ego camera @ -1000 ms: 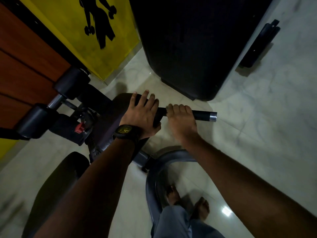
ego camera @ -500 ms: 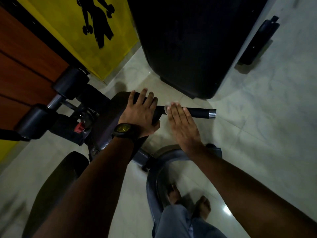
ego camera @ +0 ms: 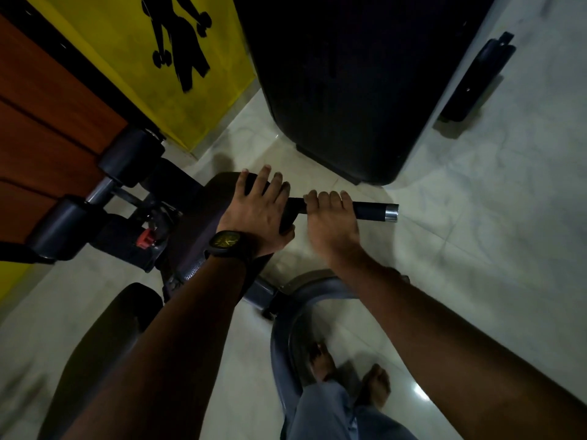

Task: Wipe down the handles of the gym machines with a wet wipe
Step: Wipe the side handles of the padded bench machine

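Observation:
A black machine handle [ego camera: 370, 211] with a silver end cap runs left to right at mid-frame. My right hand [ego camera: 332, 225] is curled over the handle's middle, fingers wrapped over the top. The wet wipe is hidden under that hand. My left hand [ego camera: 257, 211], with a dark watch on the wrist, lies with spread fingers on the dark pad [ego camera: 203, 211] at the handle's inner end, its thumb hooked under the pad's edge.
Two black foam rollers [ego camera: 130, 157] and a red knob [ego camera: 145, 239] sit to the left. A large black machine housing [ego camera: 349, 90] stands behind the handle. A grey curved frame [ego camera: 286, 312] lies by my bare feet on the pale tiled floor.
My right hand went from lying flat on the handle half a second ago to curling over it again. The left hand has stayed on the pad.

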Available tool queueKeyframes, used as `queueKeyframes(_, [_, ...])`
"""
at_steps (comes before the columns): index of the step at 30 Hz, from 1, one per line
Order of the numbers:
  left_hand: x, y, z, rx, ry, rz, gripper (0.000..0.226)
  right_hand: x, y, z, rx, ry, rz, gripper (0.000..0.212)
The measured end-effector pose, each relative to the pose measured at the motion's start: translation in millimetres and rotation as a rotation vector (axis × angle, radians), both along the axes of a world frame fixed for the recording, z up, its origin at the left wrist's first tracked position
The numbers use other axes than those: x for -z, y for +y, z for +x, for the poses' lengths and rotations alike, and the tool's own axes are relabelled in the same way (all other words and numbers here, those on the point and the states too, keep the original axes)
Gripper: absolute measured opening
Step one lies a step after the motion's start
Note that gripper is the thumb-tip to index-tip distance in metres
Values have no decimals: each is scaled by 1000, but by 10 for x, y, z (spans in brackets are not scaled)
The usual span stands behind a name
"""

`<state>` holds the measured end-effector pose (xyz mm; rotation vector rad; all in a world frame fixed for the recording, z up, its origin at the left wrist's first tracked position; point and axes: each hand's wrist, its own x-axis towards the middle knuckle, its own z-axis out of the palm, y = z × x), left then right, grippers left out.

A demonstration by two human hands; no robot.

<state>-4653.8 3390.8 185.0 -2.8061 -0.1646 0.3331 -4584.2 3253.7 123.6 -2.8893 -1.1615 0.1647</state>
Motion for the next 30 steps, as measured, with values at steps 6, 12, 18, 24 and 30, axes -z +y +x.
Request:
queueKeyframes(6, [-16, -17, 4, -1, 3, -10, 85, -105, 62, 261, -25, 21, 27, 25])
queueKeyframes(12, [6, 2, 1, 7, 0, -14, 84, 77, -107, -2, -61, -105, 132, 51])
queueKeyframes(18, [-6, 4, 0, 10, 0, -31, 84, -16, -116, -7, -41, -67, 42, 56])
queueKeyframes(24, [12, 6, -12, 25, -21, -42, 84, -157, -58, 123, 37, 12, 15, 30])
queueKeyframes(30, [26, 8, -20, 42, -40, -42, 83, -184, 92, 199, -40, 21, -99, 36])
